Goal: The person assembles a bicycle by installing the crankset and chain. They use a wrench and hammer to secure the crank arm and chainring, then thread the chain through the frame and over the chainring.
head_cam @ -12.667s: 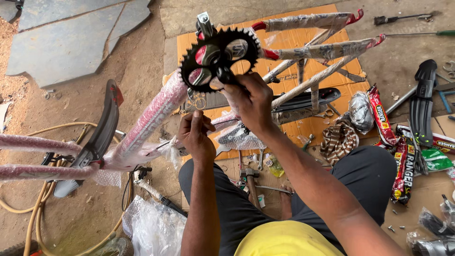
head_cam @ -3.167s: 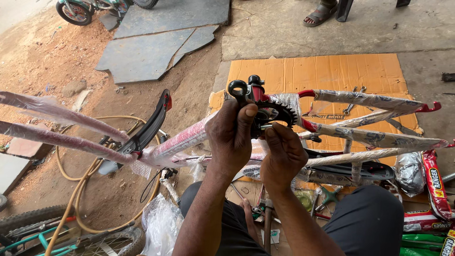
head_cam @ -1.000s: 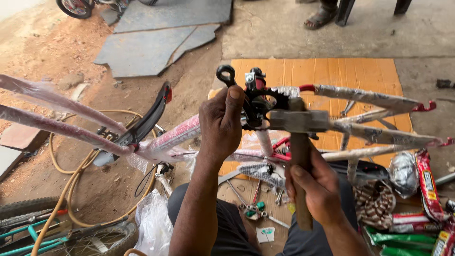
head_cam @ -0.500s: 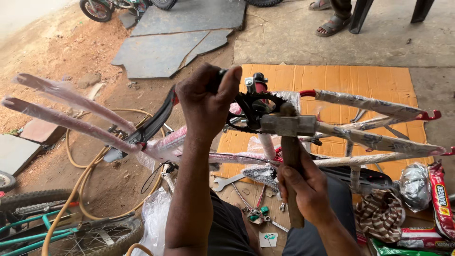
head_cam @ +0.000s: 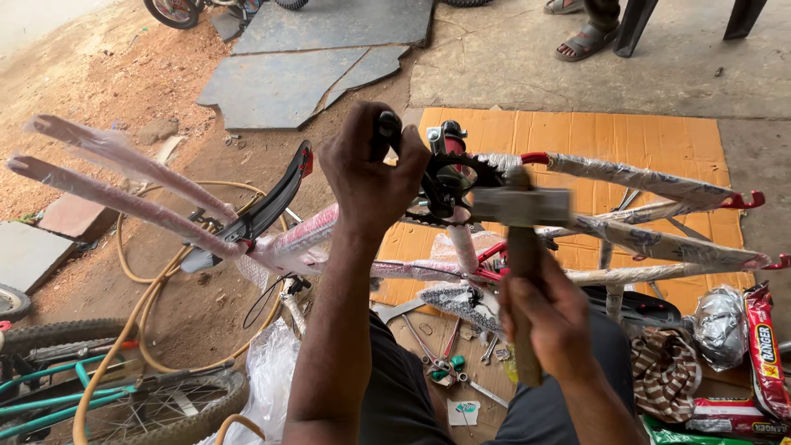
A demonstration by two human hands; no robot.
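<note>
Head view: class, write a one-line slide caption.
Left hand grips black crank arm; right hand holds wooden-handled hammer against wrapped pink bicycle frame.

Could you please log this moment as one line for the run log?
left hand: grips crank arm | right hand: holds hammer head at chainring | bike frame: wrapped, over cardboard

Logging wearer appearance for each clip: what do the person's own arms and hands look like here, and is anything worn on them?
Both forearms are bare, with no sleeves in view. The left hand and right hand are bare too: no gloves, and no rings, watch or bands that I can make out. Nothing is marked on them. Below the arms show dark trousers.
</note>
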